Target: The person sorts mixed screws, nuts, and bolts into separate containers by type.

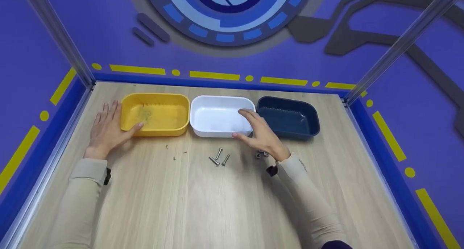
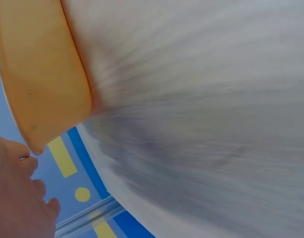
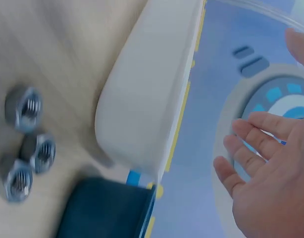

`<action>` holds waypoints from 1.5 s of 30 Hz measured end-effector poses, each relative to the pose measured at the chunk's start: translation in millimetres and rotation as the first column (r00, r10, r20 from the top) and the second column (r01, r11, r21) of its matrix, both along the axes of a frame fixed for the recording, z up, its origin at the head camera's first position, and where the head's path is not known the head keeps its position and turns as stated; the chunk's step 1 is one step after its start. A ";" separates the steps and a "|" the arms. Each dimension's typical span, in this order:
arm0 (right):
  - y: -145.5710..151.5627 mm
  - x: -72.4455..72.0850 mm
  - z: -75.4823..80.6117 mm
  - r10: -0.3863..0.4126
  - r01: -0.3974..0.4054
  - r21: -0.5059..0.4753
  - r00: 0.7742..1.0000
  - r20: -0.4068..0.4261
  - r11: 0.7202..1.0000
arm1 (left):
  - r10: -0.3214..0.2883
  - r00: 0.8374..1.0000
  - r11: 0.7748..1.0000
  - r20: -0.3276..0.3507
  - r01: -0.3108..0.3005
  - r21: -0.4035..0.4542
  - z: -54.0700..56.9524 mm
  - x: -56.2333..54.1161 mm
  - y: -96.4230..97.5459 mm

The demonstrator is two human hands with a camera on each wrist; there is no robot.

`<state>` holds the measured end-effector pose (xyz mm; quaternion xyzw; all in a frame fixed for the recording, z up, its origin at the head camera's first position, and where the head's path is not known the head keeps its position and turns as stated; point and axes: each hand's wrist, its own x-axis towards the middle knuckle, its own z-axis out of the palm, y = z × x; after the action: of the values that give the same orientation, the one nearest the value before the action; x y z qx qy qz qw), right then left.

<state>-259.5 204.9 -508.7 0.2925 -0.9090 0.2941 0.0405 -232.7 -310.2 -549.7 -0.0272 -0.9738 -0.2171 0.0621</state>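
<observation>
I see left hand (image 1: 108, 131), fingers wide, at yellow bin (image 1: 168, 116) | right hand (image 1: 262, 135), fingers wide, at right end of white bin (image 1: 214, 115) | bolts (image 1: 214, 161) on tabletop (image 1: 203, 209)

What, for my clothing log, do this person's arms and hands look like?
Long pale beige sleeves cover both arms, with a small black piece at each wrist and small dark marking by the right cuff. The left hand and right hand are bare.

Hands (image 1: 108, 132) (image 1: 262, 136) apart, thumbs (image 1: 135, 129) spread, sleeved forearms (image 1: 78, 205)
</observation>
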 end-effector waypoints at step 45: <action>-125.3 18.6 -62.2 0.307 -0.290 -0.103 0.915 0.262 0.952 | -0.013 1.000 1.000 -0.014 0.014 0.017 -17.8 -1.7 -6.8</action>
<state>-240.8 79.6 -570.9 0.3827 -0.8409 0.3626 -0.1223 -234.4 -317.0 -567.4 -0.0347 -0.9713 -0.2255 0.0677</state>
